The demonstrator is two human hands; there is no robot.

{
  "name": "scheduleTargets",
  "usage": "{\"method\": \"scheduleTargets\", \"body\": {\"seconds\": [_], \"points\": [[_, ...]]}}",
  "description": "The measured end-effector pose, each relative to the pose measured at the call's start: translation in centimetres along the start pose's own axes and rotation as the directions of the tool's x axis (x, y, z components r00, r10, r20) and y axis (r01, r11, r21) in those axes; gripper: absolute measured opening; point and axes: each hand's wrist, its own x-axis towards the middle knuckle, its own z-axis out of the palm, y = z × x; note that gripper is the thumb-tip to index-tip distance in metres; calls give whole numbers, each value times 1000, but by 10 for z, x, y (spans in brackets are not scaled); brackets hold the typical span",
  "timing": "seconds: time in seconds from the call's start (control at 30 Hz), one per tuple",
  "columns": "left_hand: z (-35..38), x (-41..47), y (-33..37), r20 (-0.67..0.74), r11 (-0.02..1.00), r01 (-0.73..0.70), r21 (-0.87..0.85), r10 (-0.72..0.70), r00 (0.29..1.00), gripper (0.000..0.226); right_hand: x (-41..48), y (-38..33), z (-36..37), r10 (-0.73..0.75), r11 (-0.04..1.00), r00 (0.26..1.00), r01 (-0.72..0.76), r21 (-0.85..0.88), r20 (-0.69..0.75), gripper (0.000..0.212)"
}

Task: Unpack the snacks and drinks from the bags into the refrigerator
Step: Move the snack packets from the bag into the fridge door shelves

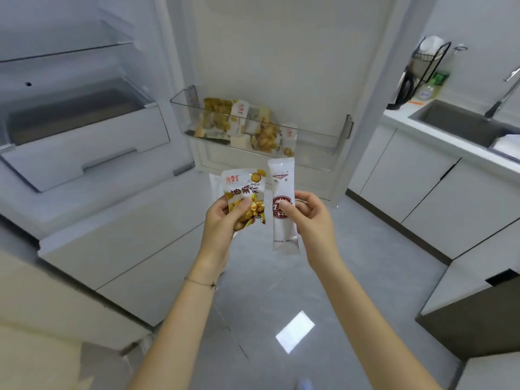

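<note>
A person stands at the open refrigerator, left hand [222, 218] gripping a yellow chestnut packet [245, 198], right hand [306, 218] pinching a slim white sachet [283, 206]. The clear door shelf [323, 136] already holds several similar packets [247, 125] toward its left end. Both held items still need shelving; no bags are visible.

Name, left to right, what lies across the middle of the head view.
fridge drawer → left hand → chestnut packet → white sachet → right hand → sink
</note>
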Motion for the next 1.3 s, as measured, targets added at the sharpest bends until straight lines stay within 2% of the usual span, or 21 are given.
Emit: {"method": "scheduleTargets", "body": {"seconds": [0.17,0.37,0.47,0.6,0.77,0.9,1.03,1.17,1.3], "points": [[-23,31,31,-16,997,-77,-3,77,997,25,25,-27,26,-74,997,996,75,-23,49,24],[-24,74,76,-54,969,-246,14,247,968,30,72,-70,45,-174,985,975,175,9,135,23],[-17,91,98,-29,952,-303,28,304,952,32,96,-91,57,-220,975,964,219,26,146,22],[-14,116,127,8,925,-379,28,379,925,23,125,-109,71,-254,967,955,249,49,156,16],[-12,155,150,69,881,-451,144,445,893,17,155,-125,81,-375,920,918,386,-68,131,15],[-20,191,162,187,846,-451,285,413,891,19,178,-134,80,-440,858,892,453,-242,108,19],[-32,221,176,337,808,-426,407,300,892,22,188,-139,72,-464,780,877,473,-410,130,23],[-47,247,185,513,702,-446,555,133,848,21,188,-134,64,-419,719,897,424,-551,143,28],[-51,261,184,618,549,-486,680,-72,783,27,186,-122,66,-323,714,937,334,-615,134,27]]}}
